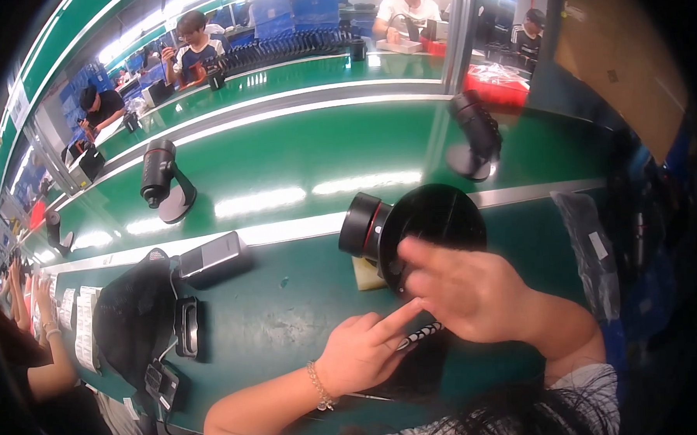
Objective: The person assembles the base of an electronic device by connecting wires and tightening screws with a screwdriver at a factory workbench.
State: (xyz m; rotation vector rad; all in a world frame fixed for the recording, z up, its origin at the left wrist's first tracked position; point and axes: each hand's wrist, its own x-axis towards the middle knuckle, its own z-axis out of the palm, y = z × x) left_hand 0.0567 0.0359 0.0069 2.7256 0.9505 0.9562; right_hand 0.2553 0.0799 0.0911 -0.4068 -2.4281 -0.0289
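Just right of centre, passage is blocked by a black disc (436, 217), a black cylinder (358, 223) and the right hand (470, 294). Left of centre, a path is offered over the green tabletop (279, 310), hemmed in by a dark bundle (139, 312) farther left and the left hand (364, 353) at lower centre.

Factory: workers (201, 53) along green benches (271, 306)
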